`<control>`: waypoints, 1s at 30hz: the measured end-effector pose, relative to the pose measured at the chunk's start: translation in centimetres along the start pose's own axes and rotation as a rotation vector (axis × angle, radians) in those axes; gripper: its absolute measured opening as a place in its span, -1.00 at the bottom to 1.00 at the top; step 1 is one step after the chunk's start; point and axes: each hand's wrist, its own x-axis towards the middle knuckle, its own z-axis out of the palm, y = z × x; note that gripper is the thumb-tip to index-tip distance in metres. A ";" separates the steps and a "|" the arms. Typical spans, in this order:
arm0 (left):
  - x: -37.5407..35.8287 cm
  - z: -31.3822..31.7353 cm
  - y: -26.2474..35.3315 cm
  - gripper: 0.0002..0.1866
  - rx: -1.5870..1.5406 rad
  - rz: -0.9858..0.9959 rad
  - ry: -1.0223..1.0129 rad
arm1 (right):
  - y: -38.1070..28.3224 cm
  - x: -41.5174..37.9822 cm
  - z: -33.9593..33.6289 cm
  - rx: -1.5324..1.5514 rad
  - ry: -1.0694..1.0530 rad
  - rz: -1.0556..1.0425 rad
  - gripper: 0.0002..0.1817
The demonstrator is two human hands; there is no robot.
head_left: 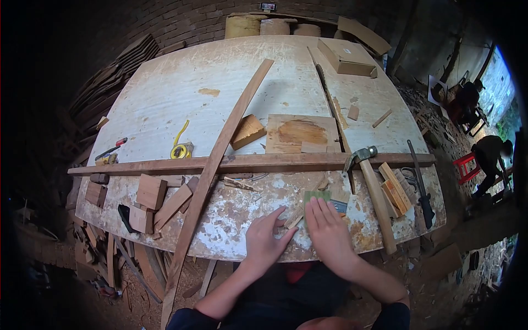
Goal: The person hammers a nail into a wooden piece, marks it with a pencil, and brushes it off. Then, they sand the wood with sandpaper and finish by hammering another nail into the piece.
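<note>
My left hand [264,236] rests low over the front of the workbench, thumb and forefinger spread apart. A short wooden offcut [295,219] lies just beyond its thumb, between both hands. My right hand [330,231] lies flat, fingers stretched out together over a green flat piece [317,194]; I cannot make out whether that is sandpaper or a block. Beside these fingers sits a small dark and metallic flat item [339,207], partly covered. To the right, a claw hammer [376,203] leans over the long wooden bar with its handle toward me.
A long wooden bar [297,162] crosses the workbench [181,104], and a wooden strip [217,151] lies over it. Wood blocks [151,191], a tape measure [181,149], a board [301,132] and a long dark tool [420,187] lie around. Another person [489,159] bends at far right.
</note>
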 end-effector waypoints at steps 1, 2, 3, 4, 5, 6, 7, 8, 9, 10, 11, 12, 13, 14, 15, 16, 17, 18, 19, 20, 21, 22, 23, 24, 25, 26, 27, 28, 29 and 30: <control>-0.1 0.0 -0.2 -0.31 -0.010 -0.016 -0.007 | -0.9 -0.3 0.2 -0.030 -0.006 -0.003 -0.39; -0.3 -0.1 -0.3 -0.32 -0.020 -0.035 -0.023 | -1.5 -0.7 0.1 0.110 0.051 -0.097 -0.37; -0.1 -0.2 -0.2 -0.32 -0.016 -0.024 -0.020 | -0.7 -0.2 -0.3 0.077 0.053 -0.055 -0.39; 0.0 -0.4 0.1 -0.32 -0.014 -0.015 -0.018 | 1.0 0.7 -0.8 0.044 0.052 -0.013 -0.41; -0.1 -0.4 0.3 -0.32 -0.013 -0.011 -0.014 | 1.8 1.1 -1.1 0.010 0.048 0.025 -0.43; -0.3 -0.2 0.2 -0.32 -0.020 -0.014 -0.014 | 1.8 1.2 -1.0 0.020 0.047 0.022 -0.43; -0.2 0.0 0.0 -0.32 -0.024 -0.012 -0.011 | 0.9 1.0 -0.6 0.029 0.050 -0.039 -0.42; -0.2 0.0 -0.2 -0.31 -0.024 -0.014 -0.015 | -0.9 0.2 0.0 0.045 0.050 -0.095 -0.42; -0.3 -0.1 -0.2 -0.31 -0.027 -0.013 -0.013 | -1.9 0.1 -0.2 0.061 0.051 -0.145 -0.41; -0.2 -0.1 -0.2 -0.31 -0.030 -0.006 -0.009 | -1.1 0.3 -0.8 0.153 0.049 -0.140 -0.43; -0.4 -0.1 -0.2 -0.31 -0.035 -0.004 -0.004 | -0.2 0.9 -0.9 0.114 0.047 -0.086 -0.43; -0.4 -0.1 -0.1 -0.31 -0.031 -0.004 -0.012 | 0.8 1.5 -1.1 0.075 0.043 -0.038 -0.44; -0.4 -0.1 0.0 -0.31 -0.027 -0.003 -0.013 | 1.3 1.9 -1.1 0.032 0.042 0.004 -0.45; -0.1 -0.1 0.0 -0.31 -0.020 0.000 -0.012 | -0.4 1.1 -0.4 -0.089 0.006 0.033 -0.43; -0.3 -0.2 0.0 -0.31 -0.029 -0.029 -0.035 | -0.8 0.8 -0.4 -0.019 0.009 -0.029 -0.42; -0.5 -0.4 0.0 -0.32 -0.038 -0.056 -0.065 | -1.1 0.6 -0.6 0.052 0.012 -0.084 -0.40; -0.5 -0.5 -0.1 -0.33 -0.048 -0.079 -0.093 | -1.3 0.5 -0.6 0.121 0.017 -0.139 -0.39; -0.7 -0.6 0.0 -0.33 -0.048 -0.067 -0.088 | 0.3 1.1 -0.9 0.121 0.017 -0.078 -0.40; -0.6 -0.4 0.1 -0.33 -0.051 -0.054 -0.072 | 0.2 1.0 -0.7 0.061 0.000 -0.031 -0.40; -0.4 -0.3 0.2 -0.33 -0.054 -0.041 -0.051 | -0.1 0.9 -0.5 -0.002 -0.014 0.010 -0.40; -0.3 -0.2 0.0 -0.32 -0.052 -0.034 -0.041 | -0.7 0.8 -0.3 -0.060 -0.026 0.050 -0.40; -0.4 -0.2 -0.2 -0.31 -0.049 -0.031 -0.038 | -1.8 0.4 -0.1 -0.063 -0.034 -0.035 -0.40; -0.4 -0.2 -0.4 -0.30 -0.048 -0.022 -0.039 | -1.4 0.4 -0.2 -0.004 -0.021 -0.035 -0.40; -0.2 -0.3 -0.3 -0.31 -0.047 -0.024 -0.039 | -0.5 0.7 -0.6 0.053 -0.006 -0.033 -0.40; -0.2 -0.3 0.0 -0.32 -0.046 -0.032 -0.041 | 0.3 1.0 -1.1 0.113 0.004 -0.033 -0.40; -0.5 -0.4 0.2 -0.33 -0.047 -0.046 -0.042 | 1.2 1.8 -1.7 0.035 -0.015 0.055 -0.41; -0.4 -0.3 0.2 -0.34 -0.049 -0.048 -0.043 | 0.5 1.5 -1.3 -0.014 -0.014 0.036 -0.40; -0.2 -0.3 0.2 -0.34 -0.049 -0.051 -0.046 | -0.8 1.1 -0.5 -0.060 -0.012 0.017 -0.40; -0.4 -0.4 0.1 -0.35 -0.046 -0.056 -0.056 | -2.0 0.6 0.1 -0.100 -0.013 0.001 -0.39; -0.6 -0.4 0.1 -0.33 -0.044 -0.046 -0.040 | -2.4 0.1 0.3 0.023 0.022 -0.079 -0.39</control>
